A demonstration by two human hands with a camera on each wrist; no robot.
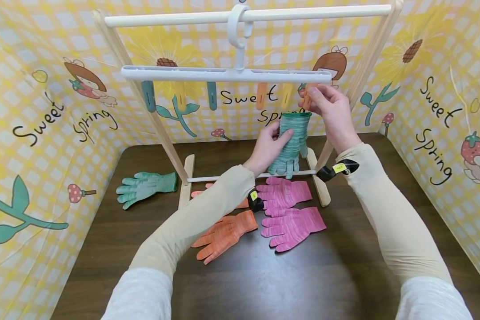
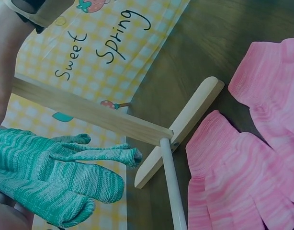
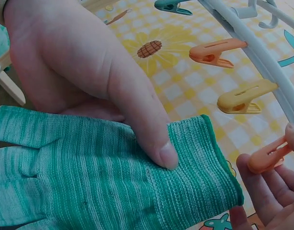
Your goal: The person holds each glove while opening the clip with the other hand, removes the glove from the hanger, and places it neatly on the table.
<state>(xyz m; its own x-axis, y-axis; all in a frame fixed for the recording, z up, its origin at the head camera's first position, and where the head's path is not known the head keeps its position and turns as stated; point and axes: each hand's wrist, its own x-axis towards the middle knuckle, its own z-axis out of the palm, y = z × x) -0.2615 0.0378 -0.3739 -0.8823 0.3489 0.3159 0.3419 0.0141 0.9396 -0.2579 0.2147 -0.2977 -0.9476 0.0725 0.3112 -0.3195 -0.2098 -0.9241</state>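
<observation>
My left hand holds a green striped glove, thumb across its front near the cuff; the fingers of the glove hang down. In the right wrist view, the cuff of the glove points toward an orange clothespin. My right hand pinches this clothespin between thumb and fingers at the right end of the white hanger. The cuff sits just below and left of the pinched clothespin. In the left wrist view, the limp glove fingers hang beside the wooden rack post.
The hanger hooks over the top bar of a wooden rack. More clothespins, such as a yellow one, dangle from it. On the brown table lie pink gloves, orange gloves and another green glove.
</observation>
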